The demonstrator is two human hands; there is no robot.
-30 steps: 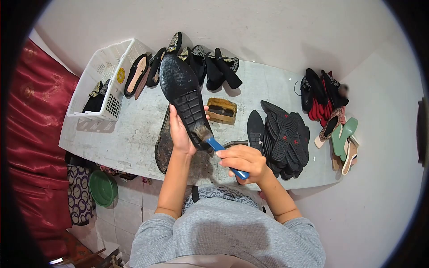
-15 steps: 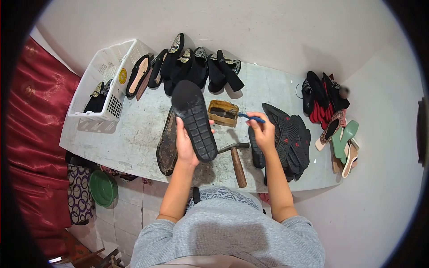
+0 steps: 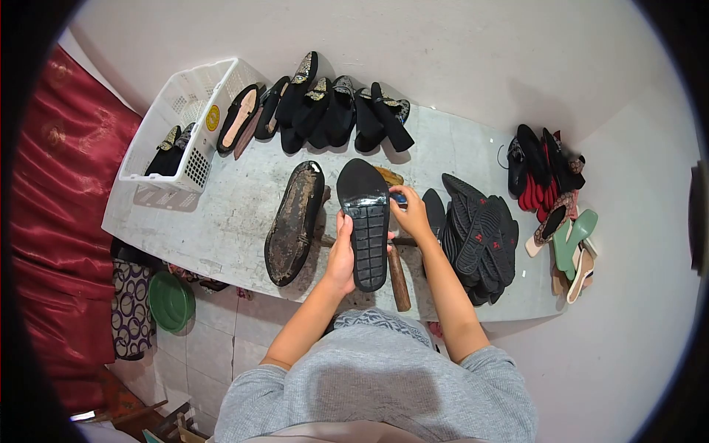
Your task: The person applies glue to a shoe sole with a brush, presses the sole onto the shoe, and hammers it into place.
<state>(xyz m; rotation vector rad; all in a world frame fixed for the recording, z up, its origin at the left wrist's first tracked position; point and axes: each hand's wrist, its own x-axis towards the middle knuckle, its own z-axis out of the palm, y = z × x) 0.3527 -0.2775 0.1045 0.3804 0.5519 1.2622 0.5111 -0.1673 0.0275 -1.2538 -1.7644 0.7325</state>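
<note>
My left hand [image 3: 341, 255] grips a black rubber sole [image 3: 363, 221] by its edge and holds it tread side up over the table. My right hand [image 3: 410, 214] sits just right of the sole, its fingers closed on the blue-handled brush [image 3: 399, 198]. The brush head is hidden behind the sole, at the brown glue tin [image 3: 390, 176], which shows only as a corner. A shoe with a glue-smeared underside [image 3: 295, 221] lies upside down left of the sole. A wooden-handled hammer [image 3: 399, 278] lies under my right wrist.
A stack of black soles [image 3: 476, 236] lies at the right. Black shoes [image 3: 332, 111] line the table's back edge beside a white basket [image 3: 181, 125]. Red and black shoes [image 3: 538, 168] and green sandals [image 3: 572, 240] sit far right. A green basin [image 3: 171, 301] is on the floor.
The brush left the sole's heel and went to the tin. My left hand lowered the sole, turned it more upright in view and brought it right, in front of the tin.
</note>
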